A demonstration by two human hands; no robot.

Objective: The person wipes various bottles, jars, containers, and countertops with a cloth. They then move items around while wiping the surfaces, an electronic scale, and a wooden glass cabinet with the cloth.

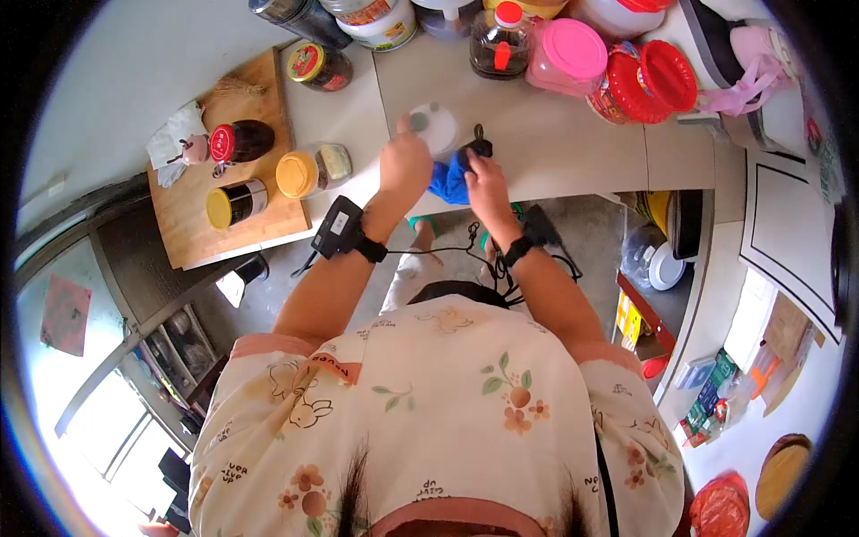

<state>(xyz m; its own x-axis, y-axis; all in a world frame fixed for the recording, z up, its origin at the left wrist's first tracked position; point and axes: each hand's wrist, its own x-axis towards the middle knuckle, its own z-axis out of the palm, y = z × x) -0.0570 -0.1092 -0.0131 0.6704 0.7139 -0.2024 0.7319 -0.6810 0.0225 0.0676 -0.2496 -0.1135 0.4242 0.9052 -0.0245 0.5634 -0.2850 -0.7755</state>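
My left hand (405, 167) is at the near edge of the counter, its fingers curled against the left side of a round white container (436, 130). The container looks pale and partly see-through, and I cannot tell its exact kind. My right hand (488, 186) is closed on a bunched blue cloth (450, 182) that has a dark part with a small loop at its far end. The cloth lies just right of the container, between my two hands. Both wrists wear black straps, and a box-shaped device (338, 227) sits on the left one.
A wooden board (268, 192) on the left bears several jars, including a yellow-lidded jar (234, 205). Just beyond its edge stands an orange-lidded jar (302, 174). Along the back are a dark bottle (498, 49), a pink-lidded jar (570, 54) and a red-lidded jar (640, 85). Black cables (472, 253) hang below.
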